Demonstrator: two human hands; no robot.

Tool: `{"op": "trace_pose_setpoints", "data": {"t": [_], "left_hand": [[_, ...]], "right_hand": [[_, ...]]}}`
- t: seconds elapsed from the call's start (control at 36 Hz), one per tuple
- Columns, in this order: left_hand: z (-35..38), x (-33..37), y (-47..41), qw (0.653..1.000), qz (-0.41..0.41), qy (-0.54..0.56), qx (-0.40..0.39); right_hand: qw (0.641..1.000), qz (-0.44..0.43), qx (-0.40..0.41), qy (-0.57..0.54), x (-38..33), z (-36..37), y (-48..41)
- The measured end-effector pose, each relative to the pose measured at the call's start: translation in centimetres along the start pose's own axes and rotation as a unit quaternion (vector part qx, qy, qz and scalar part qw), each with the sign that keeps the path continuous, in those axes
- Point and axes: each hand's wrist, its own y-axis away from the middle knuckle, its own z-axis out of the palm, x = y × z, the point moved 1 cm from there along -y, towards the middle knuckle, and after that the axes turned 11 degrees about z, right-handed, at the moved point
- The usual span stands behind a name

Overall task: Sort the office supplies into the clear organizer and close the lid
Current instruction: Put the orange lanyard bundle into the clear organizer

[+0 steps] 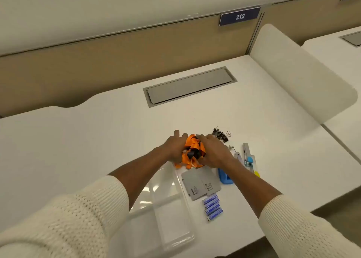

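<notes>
Both hands — left hand [174,147], right hand [213,151] — curl their fingers round the orange lanyard bundle [192,152] (black bits inside), just beyond the clear organizer [172,205]; grey cards [201,183], staple boxes [212,209] right of it.

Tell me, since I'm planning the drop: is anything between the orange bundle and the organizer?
Nothing visible. Both hands hold the orange bundle just beyond the organizer, whose compartments look bare.

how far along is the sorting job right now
Barely begun: the clear organizer looks empty. Both hands, left hand and right hand, are bunching the orange lanyards. Still out on the desk: binder clips, grey cards, staple boxes.
</notes>
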Motion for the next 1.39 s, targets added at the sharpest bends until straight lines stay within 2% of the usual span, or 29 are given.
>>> {"op": "trace_pose_setpoints", "data": {"t": [0.11, 0.36, 0.64, 0.78, 0.94, 1.11, 1.19, 1.31, 1.39], "left_hand": [[0.6, -0.2, -0.1, 1.0, -0.002, 0.013, 0.026], [-0.1, 0.4, -0.5, 0.998, 0.017, 0.031, 0.06], [-3.5, 1.7, 2.9, 0.97, 0.028, 0.082, 0.225], [-6.6, 2.7, 7.7, 0.956, 0.004, 0.089, 0.278], [-8.7, 3.6, 14.1, 0.947, -0.041, 0.087, 0.307], [-7.4, 3.3, 18.1, 0.933, -0.092, 0.105, 0.332], [-5.5, 2.9, 18.5, 0.935, -0.118, 0.111, 0.314], [-2.1, 2.1, 18.2, 0.946, -0.141, 0.104, 0.273], [0.2, 1.7, 17.8, 0.948, -0.151, 0.129, 0.25]], "right_hand": [[1.0, -0.002, -0.009, 0.004, -0.5, 0.7, -0.6], [0.997, -0.001, 0.053, -0.062, -1.2, 1.3, -2.4], [0.982, -0.047, 0.147, -0.105, -2.9, -3.9, -0.8], [0.975, -0.067, 0.159, -0.14, -5.7, -6.9, 2.1], [0.974, -0.053, 0.114, -0.191, -9.4, -8.3, 6.0], [0.958, -0.011, 0.02, -0.286, -11.7, -6.6, 8.1], [0.956, 0.014, -0.024, -0.293, -12.1, -4.5, 8.5], [0.936, 0.057, -0.114, -0.329, -12.0, -1.7, 8.7], [0.943, 0.056, -0.13, -0.302, -11.9, 0.1, 8.9]]}}
